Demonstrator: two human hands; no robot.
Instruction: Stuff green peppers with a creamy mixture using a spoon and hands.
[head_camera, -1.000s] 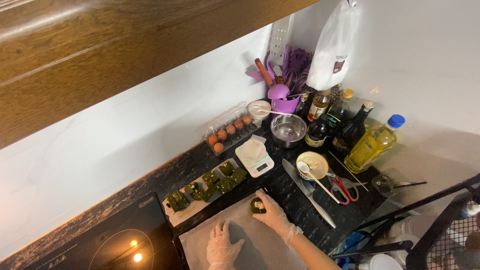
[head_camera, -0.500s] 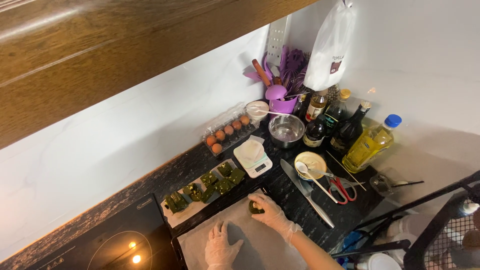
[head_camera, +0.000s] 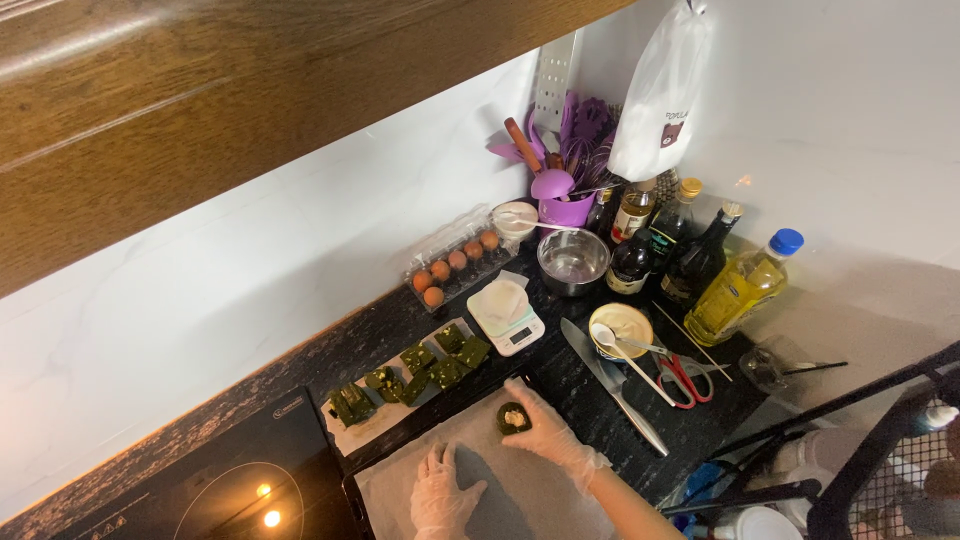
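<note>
A gloved right hand cups a small round dark-green leaf-wrapped piece, apparently gripping it, while the gloved left hand lies flat, fingers spread, on white parchment paper.

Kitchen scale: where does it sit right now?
In the head view, the white kitchen scale sits mid-counter, between the egg carton behind-left and the steel bowl to its right.
</note>
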